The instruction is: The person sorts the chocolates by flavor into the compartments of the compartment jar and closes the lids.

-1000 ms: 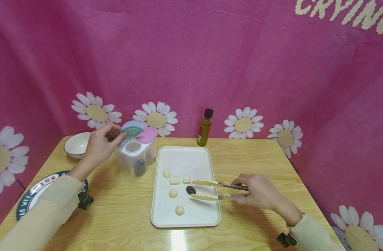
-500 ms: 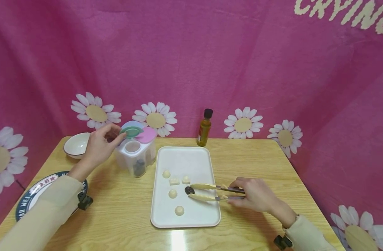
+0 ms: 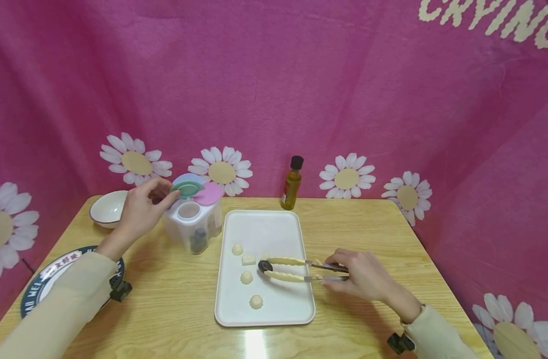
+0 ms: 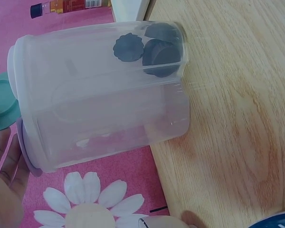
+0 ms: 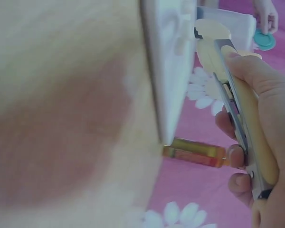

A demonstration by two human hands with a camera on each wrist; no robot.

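Observation:
My left hand (image 3: 144, 204) pinches the raised green lid (image 3: 187, 189) of a clear container (image 3: 184, 229) at the back left. Several dark, scalloped pieces (image 4: 161, 57) lie at the bottom of one compartment in the left wrist view. In my right hand (image 3: 361, 274) I hold tongs (image 3: 292, 276) with pale tips and metal arms, reaching over the white tray (image 3: 267, 219). A dark round piece (image 3: 264, 266) sits between the tong tips. Several pale pieces (image 3: 256, 301) lie on the tray; one beside the upper tong tip is partly hidden.
Behind the tray stands a bottle (image 3: 291, 187) with a black cap. A white bowl (image 3: 108, 208) and a blue-rimmed plate (image 3: 36, 284) are at the left, partly covered by my left arm. A pink cloth hangs behind the wooden table (image 3: 363, 219).
The tongs in my right hand have shifted left, then slightly away from me, carrying the dark piece toward the pale ones. My left hand stays on the green lid.

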